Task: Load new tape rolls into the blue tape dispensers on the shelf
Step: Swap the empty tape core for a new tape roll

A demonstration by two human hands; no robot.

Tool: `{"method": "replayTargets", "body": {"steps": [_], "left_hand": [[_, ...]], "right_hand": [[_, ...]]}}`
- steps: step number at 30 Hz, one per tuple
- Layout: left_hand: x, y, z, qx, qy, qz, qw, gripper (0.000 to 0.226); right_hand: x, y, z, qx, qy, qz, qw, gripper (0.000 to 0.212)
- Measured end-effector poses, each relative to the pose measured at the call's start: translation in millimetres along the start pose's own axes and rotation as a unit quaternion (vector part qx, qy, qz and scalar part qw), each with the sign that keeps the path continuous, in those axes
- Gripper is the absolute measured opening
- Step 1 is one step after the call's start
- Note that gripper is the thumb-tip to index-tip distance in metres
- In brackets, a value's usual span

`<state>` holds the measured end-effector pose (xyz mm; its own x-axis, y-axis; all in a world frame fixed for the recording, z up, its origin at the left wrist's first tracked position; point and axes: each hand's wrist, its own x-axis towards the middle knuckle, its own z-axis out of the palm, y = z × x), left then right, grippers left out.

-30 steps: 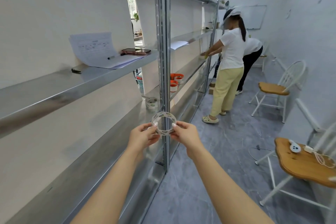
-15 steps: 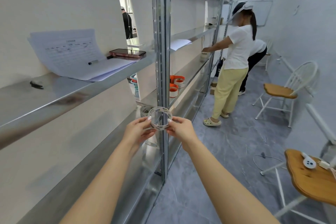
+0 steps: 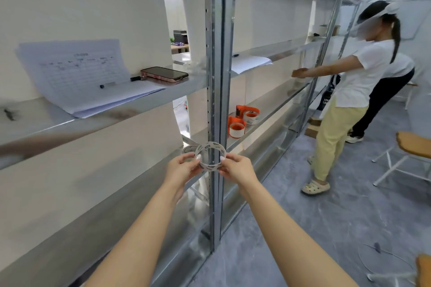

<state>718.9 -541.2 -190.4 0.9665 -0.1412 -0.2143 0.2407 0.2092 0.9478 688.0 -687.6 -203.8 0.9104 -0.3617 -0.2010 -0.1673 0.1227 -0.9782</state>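
Head view: both hands' grips, left hand [image 3: 180, 169] and right hand [image 3: 238, 168], pinch a thin, hollow white-and-grey patterned ring [image 3: 211, 156].

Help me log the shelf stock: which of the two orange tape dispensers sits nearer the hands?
The front orange dispenser, nearest the steel upright; the other dispenser sits behind it, further along the same shelf.

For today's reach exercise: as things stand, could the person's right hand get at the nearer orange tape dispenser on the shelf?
Probably not yet: the right hand helps hold the ring, and the nearer orange dispenser sits beyond the upright post.
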Motion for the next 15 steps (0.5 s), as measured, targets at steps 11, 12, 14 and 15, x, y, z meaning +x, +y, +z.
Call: {"method": "replayTargets", "body": {"steps": [11, 12, 14, 15], "left_hand": [[47, -18, 23, -0.017, 0.072, 0.011, 0.997, 0.03], [55, -20, 20, -0.019, 0.081, 0.012, 0.996, 0.03], [71, -26, 14, -0.03, 0.099, 0.007, 0.995, 0.029], [79, -28, 11, -0.039, 0.108, 0.003, 0.993, 0.028]], "right_hand": [[69, 6, -10, -0.044, -0.076, 0.016, 0.996, 0.026], [78, 7, -6, -0.051, -0.082, 0.02, 0.995, 0.026], [94, 10, 2, -0.067, -0.094, 0.024, 0.993, 0.024], [103, 11, 6, -0.079, -0.1, 0.024, 0.992, 0.023]]}}
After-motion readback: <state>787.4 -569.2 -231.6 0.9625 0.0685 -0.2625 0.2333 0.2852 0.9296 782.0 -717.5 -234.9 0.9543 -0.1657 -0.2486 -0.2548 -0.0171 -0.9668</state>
